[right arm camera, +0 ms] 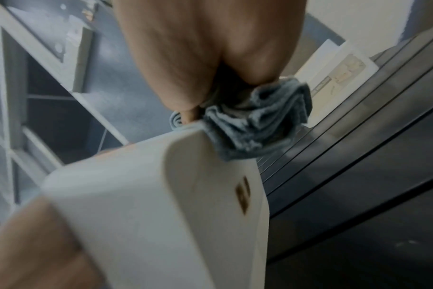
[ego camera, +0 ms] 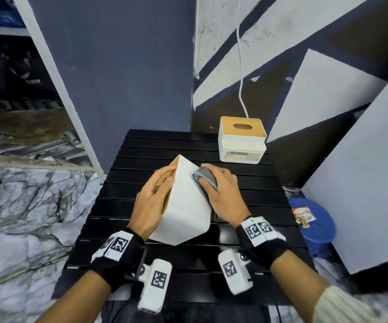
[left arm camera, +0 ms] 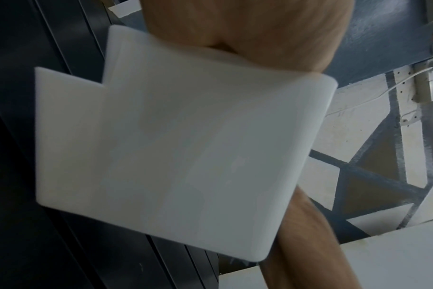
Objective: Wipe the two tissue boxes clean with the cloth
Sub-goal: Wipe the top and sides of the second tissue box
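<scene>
Right hand presses cloth on tilted box.

Near box tilted on table, 2nd box behind-right

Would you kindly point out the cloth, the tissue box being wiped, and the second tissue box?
cloth (ego camera: pixel 208 177), head view, on its grey folded top.
held tissue box (ego camera: pixel 186 206), head view, on its white side wall.
second tissue box (ego camera: pixel 242 130), head view, on its wooden lid beside the slot.
</scene>
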Motion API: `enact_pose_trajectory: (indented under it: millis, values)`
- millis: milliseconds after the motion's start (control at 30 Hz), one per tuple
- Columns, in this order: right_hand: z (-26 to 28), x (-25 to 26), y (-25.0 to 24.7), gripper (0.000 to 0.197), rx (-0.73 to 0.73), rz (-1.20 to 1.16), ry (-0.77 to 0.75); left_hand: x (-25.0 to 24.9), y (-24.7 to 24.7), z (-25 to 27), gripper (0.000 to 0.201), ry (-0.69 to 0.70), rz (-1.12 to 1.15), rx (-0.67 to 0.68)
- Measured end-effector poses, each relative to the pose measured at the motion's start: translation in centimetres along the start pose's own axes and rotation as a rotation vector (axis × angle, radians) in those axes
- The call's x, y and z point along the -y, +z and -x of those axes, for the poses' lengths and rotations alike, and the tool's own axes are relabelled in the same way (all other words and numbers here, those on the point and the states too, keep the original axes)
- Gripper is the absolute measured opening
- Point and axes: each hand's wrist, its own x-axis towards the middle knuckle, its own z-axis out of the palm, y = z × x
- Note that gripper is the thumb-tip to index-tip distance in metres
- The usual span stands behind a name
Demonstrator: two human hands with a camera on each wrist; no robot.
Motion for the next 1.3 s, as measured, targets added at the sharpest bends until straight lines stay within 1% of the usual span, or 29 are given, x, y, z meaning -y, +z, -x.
enact_pose_trajectory:
  millis: [100,200,333,433,500,600,700,833,933,1000,1100,1200,1300]
  values:
    - [1.3,1.7,0.2,0.037,-0.01,0.03,-0.09,-0.1,0.3,0.1,0.026,0.005,0.0,0.013]
    - [-0.2,3.1,0.3,0.039,0.022,0.027,-0.141,-0.3,0.3,0.3,0.027,-0.001,0.019,0.018]
    - [-3.3,2.3,0.2,0.037,0.038,0.031,-0.068,-0.5,0.4,0.4,0.028,0.001,0.023,0.021]
    - [-3.0,1.4,0.1,0.035,0.026,0.031,-0.021,-0.5,0.2,0.3,0.028,0.003,0.021,0.022]
    - [-1.7,1.5,0.1,0.035,0.027,0.032,-0.03,-0.5,0.2,0.4,0.027,0.001,0.021,0.024]
    - [-0.7,2.8,0.2,0.038,0.015,0.058,-0.117,-0.4,0.1,0.2,0.025,-0.008,0.018,0.023]
    - [-2.1,4.1,0.2,0.038,0.062,0.086,-0.145,-0.2,-0.1,0.1,0.024,-0.022,0.024,0.033]
    - [-5.1,4.2,-0.2,0.035,0.159,0.093,-0.085,-0.6,-0.8,-0.3,0.025,-0.041,-0.043,0.042]
    - [-6.3,4.6,-1.0,0.031,0.229,0.086,-0.059,-1.7,-1.3,-1.0,0.024,-0.092,-0.071,0.08]
    - [-6.5,5.0,-1.6,0.03,0.257,0.088,-0.028,-2.3,-1.4,-1.8,0.019,-0.136,-0.045,0.067]
    - [-6.3,5.2,-1.5,0.034,0.282,0.099,0.006,-3.0,-1.0,-3.0,0.02,-0.239,0.026,0.043]
    - [-6.0,4.9,-1.4,0.035,0.271,0.084,-0.002,-3.4,-0.5,-3.5,0.018,-0.33,0.141,0.013]
    - [-5.1,4.3,-1.4,0.033,0.226,0.04,-0.028,-3.3,-0.1,-3.5,0.023,-0.35,0.166,0.01]
